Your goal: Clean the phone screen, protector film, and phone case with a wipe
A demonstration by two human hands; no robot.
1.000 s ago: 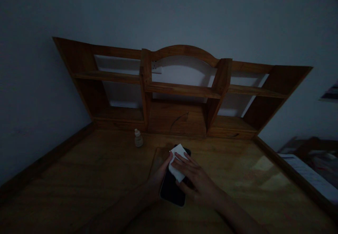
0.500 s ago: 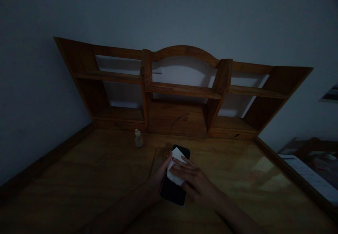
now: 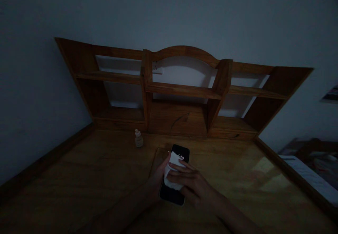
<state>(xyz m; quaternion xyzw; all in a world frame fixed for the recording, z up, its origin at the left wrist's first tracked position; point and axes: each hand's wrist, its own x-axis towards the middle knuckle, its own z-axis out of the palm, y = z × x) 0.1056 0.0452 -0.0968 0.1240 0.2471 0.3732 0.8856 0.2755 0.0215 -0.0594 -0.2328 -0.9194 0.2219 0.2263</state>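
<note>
A dark smartphone (image 3: pixel 171 194) is held tilted above the desk, with white clock digits lit near its top. My left hand (image 3: pixel 157 177) grips the phone along its left edge, the thumb by the upper side; its other fingers are hidden beneath. On the screen lies a white tissue (image 3: pixel 172 159). My right hand (image 3: pixel 192 181) presses this tissue against the glass with its fingers laid across it.
A small pale bottle (image 3: pixel 138 139) stands on the wooden desk (image 3: pixel 105 170), left of the phone. Behind rises a wooden shelf unit (image 3: pixel 182 92) against the wall. White papers (image 3: pixel 308 172) lie beyond the desk's right edge.
My right hand and the tissue have slid slightly down and left over the phone. The screen was dark before and now shows clock digits.
</note>
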